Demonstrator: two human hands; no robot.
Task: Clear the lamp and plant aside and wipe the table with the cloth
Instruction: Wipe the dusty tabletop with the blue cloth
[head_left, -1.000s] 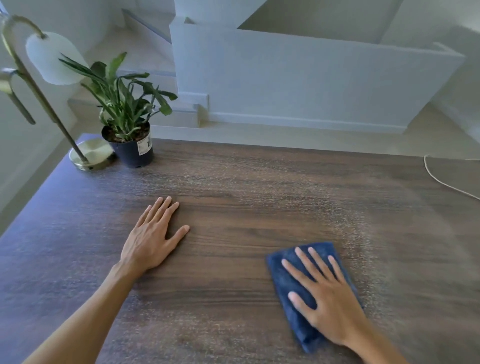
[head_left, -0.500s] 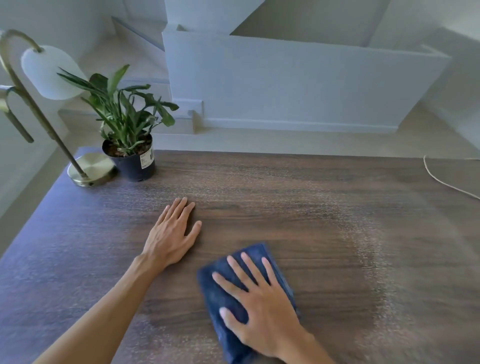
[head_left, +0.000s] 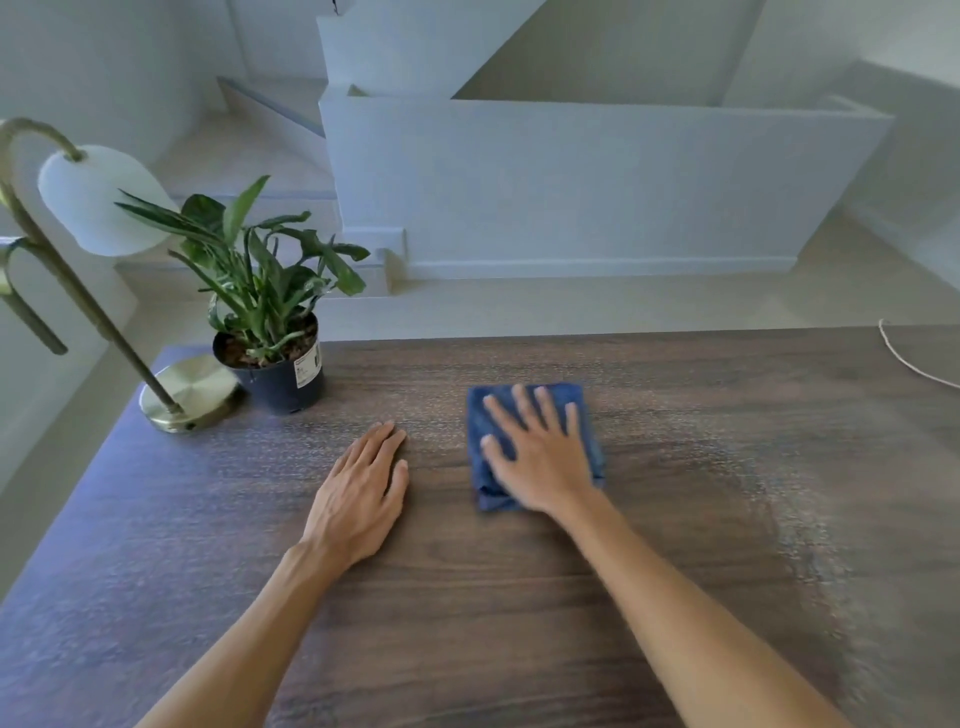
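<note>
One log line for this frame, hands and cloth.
right hand flat on blue cloth | left hand flat on table | lamp, plant aside

Head-worn view, downward over table (head_left: 519, 623)

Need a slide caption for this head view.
Right hand presses folded blue cloth on brown wooden table; left hand rests flat.

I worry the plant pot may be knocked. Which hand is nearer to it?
Left. The left hand lies flat on the table, just in front of the plant pot. The right hand presses the cloth, farther to the pot's right.
</note>
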